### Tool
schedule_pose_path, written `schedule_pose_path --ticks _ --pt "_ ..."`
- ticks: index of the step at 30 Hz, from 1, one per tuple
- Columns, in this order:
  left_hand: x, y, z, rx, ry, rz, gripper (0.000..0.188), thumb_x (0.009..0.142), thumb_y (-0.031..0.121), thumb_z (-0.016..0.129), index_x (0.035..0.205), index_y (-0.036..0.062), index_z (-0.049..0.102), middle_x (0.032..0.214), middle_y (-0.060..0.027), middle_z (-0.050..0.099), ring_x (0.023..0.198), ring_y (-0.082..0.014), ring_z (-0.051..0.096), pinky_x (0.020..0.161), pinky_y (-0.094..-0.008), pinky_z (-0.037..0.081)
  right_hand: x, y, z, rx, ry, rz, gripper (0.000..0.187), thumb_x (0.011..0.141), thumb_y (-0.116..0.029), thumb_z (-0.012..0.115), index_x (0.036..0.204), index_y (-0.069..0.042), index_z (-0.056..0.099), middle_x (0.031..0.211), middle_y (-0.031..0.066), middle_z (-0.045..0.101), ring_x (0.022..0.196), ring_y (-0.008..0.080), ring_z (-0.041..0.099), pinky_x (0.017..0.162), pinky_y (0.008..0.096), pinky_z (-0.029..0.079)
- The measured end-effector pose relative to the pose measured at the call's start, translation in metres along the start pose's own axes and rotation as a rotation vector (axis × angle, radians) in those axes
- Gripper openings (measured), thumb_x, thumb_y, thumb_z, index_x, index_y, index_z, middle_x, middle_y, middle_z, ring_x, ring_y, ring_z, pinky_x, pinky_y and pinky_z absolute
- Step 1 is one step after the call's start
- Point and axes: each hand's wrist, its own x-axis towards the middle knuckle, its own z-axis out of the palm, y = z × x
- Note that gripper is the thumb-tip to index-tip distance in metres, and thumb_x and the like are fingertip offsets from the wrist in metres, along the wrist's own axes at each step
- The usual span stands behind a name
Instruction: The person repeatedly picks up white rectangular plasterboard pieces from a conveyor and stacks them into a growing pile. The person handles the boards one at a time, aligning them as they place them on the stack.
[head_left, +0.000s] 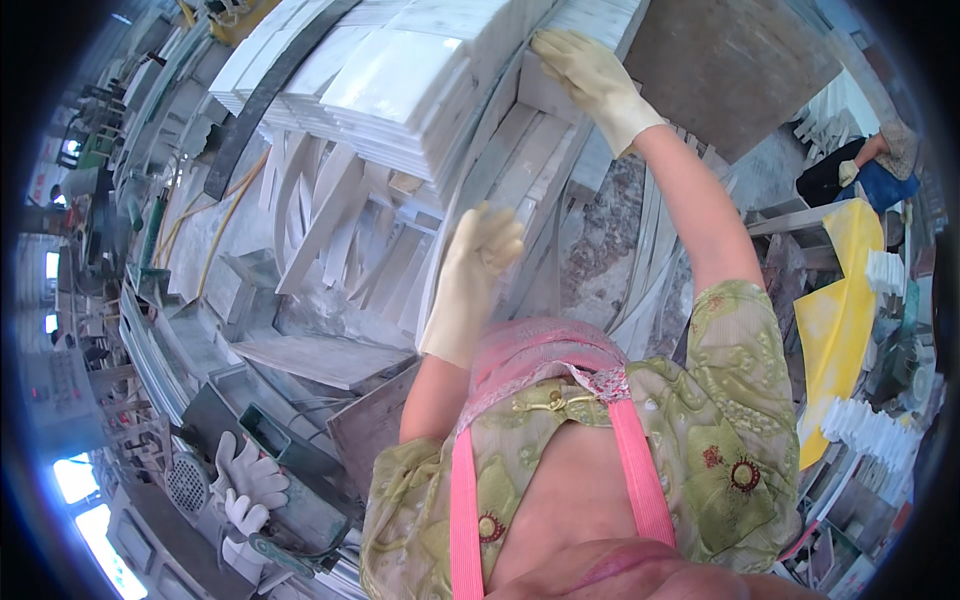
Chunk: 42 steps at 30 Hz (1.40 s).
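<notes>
Left hand (480, 246) half-curled, contents unclear; right hand (588, 78) fingers extended, touching pale slab (543, 92)

- The left hand (472, 268), gloved, has its fingers (505, 240) loosely bent and slightly blurred, below and left of the other hand's fingertips.
- The left wrist (447, 350) sits below those fingers, the left forearm (432, 402) lower still and a little left.
- The right hand (588, 82), also gloved, reaches farther out, fingers extended close together.
- The right arm (697, 200) slants down and rightward from its fingers, well stretched.
</notes>
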Motion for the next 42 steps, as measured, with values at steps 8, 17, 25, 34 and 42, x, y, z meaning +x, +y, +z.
schedule_pose_path --ticks 8,17,25,34,42 --pt "-0.013 0.009 0.017 0.141 0.2 0.485 0.045 0.107 0.03 0.052 0.139 -0.0025 0.056 0.121 -0.0251 0.068 0.105 -0.0289 0.071 0.084 -0.0373 0.06 -0.005 -0.005 0.006 0.017 0.072 0.075 0.023 0.095 -0.009 0.064 0.117 -0.001 0.065 0.126 0.0134 0.067 0.116 0.0361 0.06 0.096 0.0445 0.051" --pt "-0.001 0.026 0.015 0.22 0.254 0.726 0.04 0.106 0.025 0.055 0.133 -0.0036 0.062 0.112 -0.0209 0.072 0.1 -0.0268 0.073 0.084 -0.035 0.059 -0.017 0.011 0.009 0.218 0.099 0.139 0.036 0.1 -0.017 0.062 0.133 -0.003 0.063 0.142 0.0164 0.06 0.134 0.0328 0.054 0.111 0.0384 0.043" --pt "-0.006 0.007 0.001 0.289 0.243 0.642 0.042 0.109 0.024 0.048 0.135 -0.0067 0.058 0.112 -0.0237 0.072 0.101 -0.0299 0.073 0.084 -0.0362 0.059 -0.159 0.047 0.009 0.959 0.723 1.261 0.061 0.108 -0.041 0.037 0.157 -0.005 0.03 0.168 0.0175 0.019 0.157 0.0297 0.017 0.125 0.0408 0.019" --pt "-0.025 0.009 -0.006 0.328 0.276 0.442 0.042 0.109 0.027 0.046 0.131 -0.0059 0.061 0.109 -0.0221 0.073 0.101 -0.0288 0.073 0.086 -0.0359 0.058 -0.037 0.023 0.061 0.658 0.579 1.231 0.058 0.11 -0.044 0.034 0.152 -0.004 0.039 0.149 0.0121 0.05 0.136 0.0253 0.049 0.112 0.0367 0.039" --pt "0.035 -0.018 0.039 0.473 -0.025 0.535 0.037 0.11 0.014 0.043 0.141 -0.0037 0.052 0.138 -0.0207 0.059 0.127 -0.0259 0.061 0.105 -0.0355 0.05 -0.064 0.018 0.048 1.328 0.612 1.062 0.051 0.107 -0.04 0.045 0.147 -0.007 0.046 0.136 0.0104 0.06 0.126 0.0235 0.056 0.105 0.0361 0.045"
